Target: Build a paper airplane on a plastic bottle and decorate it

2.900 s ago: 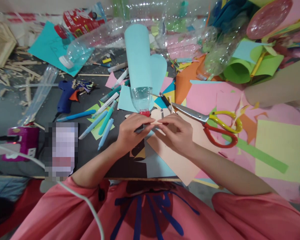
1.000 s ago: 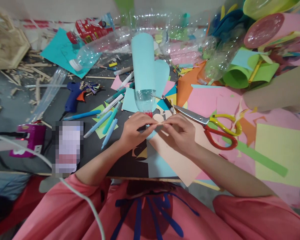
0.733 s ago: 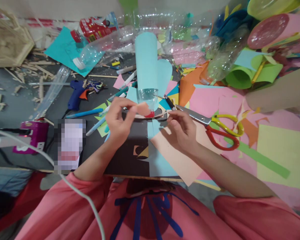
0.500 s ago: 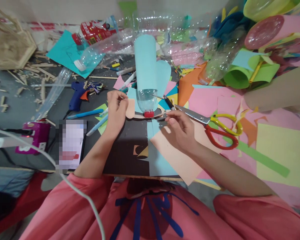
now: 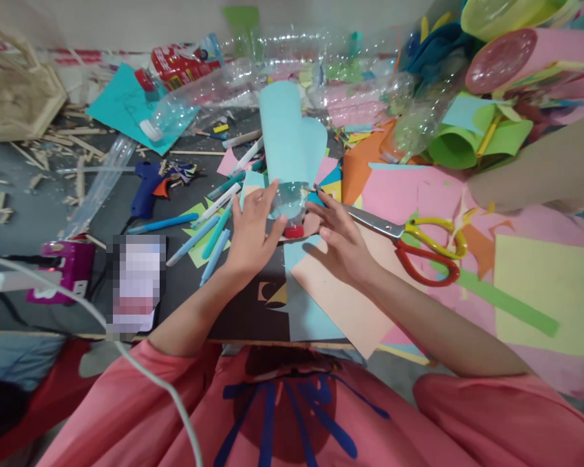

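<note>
A clear plastic bottle (image 5: 291, 198) with a red cap (image 5: 294, 231) lies between my hands, its body wrapped in light blue paper (image 5: 281, 133). My left hand (image 5: 253, 227) has its fingers spread along the bottle's left shoulder. At the right side of the neck is my right hand (image 5: 339, 233), its thumb and fingers apart, close to a small peach paper piece (image 5: 312, 224) beside the cap. Whether the right fingers touch that piece is hard to tell. A larger peach sheet (image 5: 343, 288) lies under the right hand.
Scissors (image 5: 431, 250) lie right of my right hand. Blue and green markers (image 5: 217, 237), a blue glue gun (image 5: 146, 188) and a phone (image 5: 139, 282) are at the left. Clear bottles (image 5: 199, 91) line the back; another person's arm (image 5: 540, 165) reaches in from the right.
My left hand has moved right, from the peach strip's left end onto the bottle, and its fingers have spread. The strip's left end no longer shows. The bottle sits slightly lower in view.
</note>
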`<action>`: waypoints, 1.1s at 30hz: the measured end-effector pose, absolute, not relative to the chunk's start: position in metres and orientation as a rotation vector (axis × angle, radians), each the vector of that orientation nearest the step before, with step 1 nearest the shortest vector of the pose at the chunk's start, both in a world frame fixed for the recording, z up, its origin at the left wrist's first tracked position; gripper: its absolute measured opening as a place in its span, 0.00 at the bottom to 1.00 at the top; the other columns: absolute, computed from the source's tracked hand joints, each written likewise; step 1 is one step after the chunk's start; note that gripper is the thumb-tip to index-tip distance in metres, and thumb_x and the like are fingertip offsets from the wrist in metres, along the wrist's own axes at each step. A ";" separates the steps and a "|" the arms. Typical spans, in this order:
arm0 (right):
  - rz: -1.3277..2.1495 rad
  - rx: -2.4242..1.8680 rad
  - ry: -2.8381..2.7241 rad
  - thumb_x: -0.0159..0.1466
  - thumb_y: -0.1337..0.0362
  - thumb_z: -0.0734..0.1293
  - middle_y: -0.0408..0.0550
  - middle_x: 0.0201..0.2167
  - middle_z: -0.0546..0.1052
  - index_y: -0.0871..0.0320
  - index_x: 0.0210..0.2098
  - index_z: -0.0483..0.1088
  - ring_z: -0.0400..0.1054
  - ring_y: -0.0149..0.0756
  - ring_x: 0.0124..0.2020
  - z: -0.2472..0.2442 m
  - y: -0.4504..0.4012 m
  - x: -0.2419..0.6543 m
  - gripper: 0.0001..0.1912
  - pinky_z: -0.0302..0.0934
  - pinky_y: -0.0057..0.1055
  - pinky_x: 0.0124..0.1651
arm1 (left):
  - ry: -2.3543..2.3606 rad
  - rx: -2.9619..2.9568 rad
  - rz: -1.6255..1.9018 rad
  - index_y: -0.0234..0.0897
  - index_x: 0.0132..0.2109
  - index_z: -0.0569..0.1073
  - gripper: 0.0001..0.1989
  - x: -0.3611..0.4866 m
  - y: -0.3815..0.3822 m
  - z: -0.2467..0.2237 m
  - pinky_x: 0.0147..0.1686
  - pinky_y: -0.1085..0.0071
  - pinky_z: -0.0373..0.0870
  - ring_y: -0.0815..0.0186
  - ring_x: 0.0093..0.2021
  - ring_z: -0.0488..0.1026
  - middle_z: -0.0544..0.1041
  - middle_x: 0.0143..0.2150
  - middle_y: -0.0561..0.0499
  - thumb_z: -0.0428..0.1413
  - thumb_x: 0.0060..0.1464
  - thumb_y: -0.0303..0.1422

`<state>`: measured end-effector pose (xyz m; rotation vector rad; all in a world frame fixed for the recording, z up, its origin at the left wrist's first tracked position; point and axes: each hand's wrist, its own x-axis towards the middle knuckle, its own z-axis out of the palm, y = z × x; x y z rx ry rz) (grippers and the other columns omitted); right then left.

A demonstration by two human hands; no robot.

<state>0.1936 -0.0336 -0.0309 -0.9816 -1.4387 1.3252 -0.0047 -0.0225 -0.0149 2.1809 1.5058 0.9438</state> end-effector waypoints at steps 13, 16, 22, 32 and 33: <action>1.149 -1.113 -1.462 0.66 0.49 0.64 0.32 0.16 0.54 0.49 0.55 0.64 0.48 0.27 0.15 -0.021 -0.035 0.199 0.21 0.52 0.28 0.21 | 1.328 2.009 0.814 0.38 0.68 0.57 0.30 0.000 -0.035 -0.001 0.25 0.74 0.64 0.70 0.24 0.69 0.73 0.28 0.56 0.47 0.64 0.46; 1.144 -1.109 -1.605 0.68 0.53 0.63 0.31 0.15 0.54 0.49 0.59 0.64 0.48 0.27 0.16 -0.016 -0.040 0.198 0.21 0.53 0.28 0.22 | 1.401 2.027 0.789 0.37 0.65 0.62 0.27 -0.003 -0.033 0.002 0.25 0.73 0.63 0.70 0.22 0.68 0.74 0.27 0.55 0.41 0.67 0.47; 0.652 -1.129 -1.844 0.68 0.57 0.62 0.45 0.34 0.74 0.47 0.58 0.68 0.69 0.37 0.35 -0.016 -0.041 0.200 0.19 0.69 0.39 0.41 | 1.444 2.057 0.796 0.39 0.63 0.66 0.23 -0.007 -0.031 0.001 0.25 0.75 0.62 0.70 0.21 0.69 0.74 0.24 0.57 0.43 0.67 0.42; 0.599 -0.965 -2.140 0.72 0.59 0.56 0.48 0.67 0.65 0.43 0.65 0.57 0.56 0.44 0.69 -0.016 -0.040 0.203 0.23 0.53 0.55 0.68 | 1.474 1.981 0.842 0.41 0.52 0.76 0.14 -0.019 -0.031 0.035 0.26 0.75 0.68 0.71 0.23 0.74 0.79 0.25 0.57 0.50 0.63 0.35; 0.618 -0.951 -2.149 0.71 0.58 0.56 0.48 0.68 0.63 0.43 0.66 0.56 0.54 0.44 0.70 -0.016 -0.040 0.203 0.24 0.52 0.55 0.69 | 1.480 1.972 0.918 0.41 0.50 0.77 0.14 -0.028 -0.028 0.040 0.27 0.74 0.70 0.71 0.24 0.75 0.80 0.28 0.56 0.50 0.64 0.36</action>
